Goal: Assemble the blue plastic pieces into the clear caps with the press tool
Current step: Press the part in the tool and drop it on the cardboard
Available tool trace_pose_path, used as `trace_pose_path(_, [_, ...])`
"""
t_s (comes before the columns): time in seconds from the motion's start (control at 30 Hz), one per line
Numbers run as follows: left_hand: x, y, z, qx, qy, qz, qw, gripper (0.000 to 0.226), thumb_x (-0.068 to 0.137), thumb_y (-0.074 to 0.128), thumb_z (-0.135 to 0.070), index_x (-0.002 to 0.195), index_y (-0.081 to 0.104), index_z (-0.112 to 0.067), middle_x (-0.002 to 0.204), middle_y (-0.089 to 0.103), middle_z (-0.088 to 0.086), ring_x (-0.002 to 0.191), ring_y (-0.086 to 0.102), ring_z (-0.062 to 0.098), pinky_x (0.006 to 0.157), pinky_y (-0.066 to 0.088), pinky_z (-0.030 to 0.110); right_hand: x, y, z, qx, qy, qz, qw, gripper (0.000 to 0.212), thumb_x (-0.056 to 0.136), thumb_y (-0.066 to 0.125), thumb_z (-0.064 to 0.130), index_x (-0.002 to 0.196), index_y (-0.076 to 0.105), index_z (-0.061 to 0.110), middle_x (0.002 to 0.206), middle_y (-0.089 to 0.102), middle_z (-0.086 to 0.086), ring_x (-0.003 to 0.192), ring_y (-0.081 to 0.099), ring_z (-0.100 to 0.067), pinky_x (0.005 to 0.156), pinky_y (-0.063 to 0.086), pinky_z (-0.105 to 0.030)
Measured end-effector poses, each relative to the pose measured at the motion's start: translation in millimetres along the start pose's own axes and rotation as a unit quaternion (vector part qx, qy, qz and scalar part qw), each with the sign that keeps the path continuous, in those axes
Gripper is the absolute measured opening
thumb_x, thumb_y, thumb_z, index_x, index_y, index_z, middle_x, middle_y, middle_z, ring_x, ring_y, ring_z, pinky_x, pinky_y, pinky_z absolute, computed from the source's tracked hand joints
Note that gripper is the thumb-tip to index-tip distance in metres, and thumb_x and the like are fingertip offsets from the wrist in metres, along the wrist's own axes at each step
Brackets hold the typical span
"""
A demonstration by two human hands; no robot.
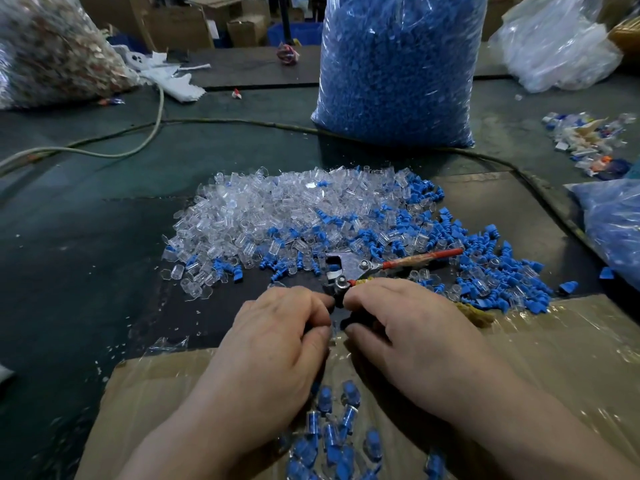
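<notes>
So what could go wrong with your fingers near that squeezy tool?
The left hand and right hand meet fingertip to fingertip right beside the press tool and its metal head, so a squeeze might pinch a finger. The clear caps and blue pieces lie loose around the tool; a bump could scatter them.

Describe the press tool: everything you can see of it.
The press tool is plier-like: a bare grey metal head with pivot bolts and two red handles, at the near edge of the parts pile. Its upper handle, tape-wrapped, slants right; the right hand grips the lower one. Fingertips of the left hand meet its nose.
</notes>
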State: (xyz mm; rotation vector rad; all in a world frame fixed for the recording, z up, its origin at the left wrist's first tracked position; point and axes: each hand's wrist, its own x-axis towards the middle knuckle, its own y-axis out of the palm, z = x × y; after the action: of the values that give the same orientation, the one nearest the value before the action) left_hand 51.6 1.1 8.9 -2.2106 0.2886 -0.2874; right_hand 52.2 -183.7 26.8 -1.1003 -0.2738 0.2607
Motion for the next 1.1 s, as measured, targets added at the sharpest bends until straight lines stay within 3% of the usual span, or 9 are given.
trace_pose_path(0.13, [-6,-4,-3,-0.045,-0.023,0.003,0.999,0.005,0.086,0.048,-0.047,0.091,0.048,-0.05,0.099,0.063,-0.028,0.095,0.056,-0.005,0.074,0.043,0.018,1,-1,0,-0.012,-0.019,0.021,1.0,0.022,0.094,0.052,0.041,0.116,0.053,0.038,0.112,0.054,0.02,0.104,0.042,-0.006,0.091,0.038,-0.026])
trace_pose_path(0.23, [-8,-7,-3,-0.065,-0.037,0.002,0.997,0.009,0.086,0.05,-0.045,0.093,0.051,-0.051,0.095,0.068,-0.029,0.087,0.061,-0.005,0.071,0.049,0.023,1,-3,1,-0.017,-0.033,0.041,0.998,0.021,0.094,0.05,0.043,0.115,0.052,0.039,0.11,0.053,0.02,0.101,0.038,-0.006,0.088,0.037,-0.027])
trace_pose_path(0.37, [-10,-11,-1,-0.081,-0.049,-0.003,0.996,0.011,0.086,0.054,-0.044,0.096,0.056,-0.048,0.083,0.07,-0.02,0.075,0.064,0.002,0.064,0.053,0.032,-2,-1,2,-0.027,-0.051,0.048,0.997,0.026,0.095,0.048,0.045,0.12,0.052,0.038,0.115,0.053,0.018,0.107,0.038,-0.008,0.096,0.036,-0.028])
trace_pose_path(0.5, [-11,-12,-1,-0.095,-0.049,0.015,0.994,0.011,0.084,0.056,-0.044,0.095,0.059,-0.045,0.078,0.069,-0.017,0.068,0.062,0.004,0.059,0.051,0.032,-3,1,2,-0.037,-0.05,0.047,0.997,0.028,0.095,0.045,0.048,0.119,0.053,0.036,0.115,0.05,0.013,0.108,0.037,-0.011,0.098,0.036,-0.031])
trace_pose_path(0.6, [-11,-11,0,-0.121,-0.06,-0.006,0.991,0.009,0.089,0.058,-0.047,0.096,0.061,-0.042,0.081,0.072,-0.015,0.074,0.067,0.007,0.068,0.058,0.044,-3,1,2,-0.041,-0.05,0.054,0.996,0.03,0.095,0.045,0.05,0.121,0.052,0.037,0.113,0.047,0.012,0.107,0.034,-0.011,0.095,0.037,-0.032])
trace_pose_path(0.7, [-11,-11,-4,-0.174,-0.088,-0.028,0.98,0.023,0.079,0.059,-0.052,0.095,0.063,-0.037,0.087,0.076,-0.013,0.082,0.072,0.013,0.076,0.058,0.053,-3,3,4,-0.049,-0.047,0.061,0.996,0.037,0.092,0.044,0.058,0.122,0.052,0.038,0.109,0.044,0.012,0.104,0.032,-0.01,0.087,0.036,-0.032])
trace_pose_path(0.8, [-11,-7,-2,-0.22,-0.112,-0.06,0.967,0.004,0.088,0.065,-0.038,0.089,0.065,-0.035,0.09,0.077,-0.01,0.08,0.075,0.014,0.077,0.058,0.051,-1,4,7,-0.06,-0.043,0.062,0.995,0.041,0.09,0.043,0.062,0.119,0.054,0.035,0.104,0.045,0.008,0.099,0.033,-0.011,0.078,0.033,-0.032])
trace_pose_path(0.9, [-12,-4,6,-0.243,-0.145,-0.082,0.956,0.024,0.096,0.06,-0.013,0.083,0.064,-0.034,0.092,0.077,-0.01,0.077,0.076,0.013,0.078,0.058,0.048,3,5,11,-0.066,-0.046,0.06,0.995,0.037,0.091,0.044,0.06,0.113,0.057,0.033,0.098,0.044,0.006,0.094,0.039,-0.013,0.072,0.036,-0.033])
trace_pose_path(1.1, [-12,-2,2,-0.221,-0.136,-0.071,0.963,0.028,0.096,0.061,-0.012,0.086,0.064,-0.038,0.088,0.077,-0.013,0.079,0.074,0.01,0.082,0.057,0.05,6,7,16,-0.076,-0.07,0.063,0.993,0.031,0.092,0.047,0.053,0.105,0.062,0.03,0.092,0.045,0.006,0.089,0.044,-0.015,0.067,0.04,-0.033])
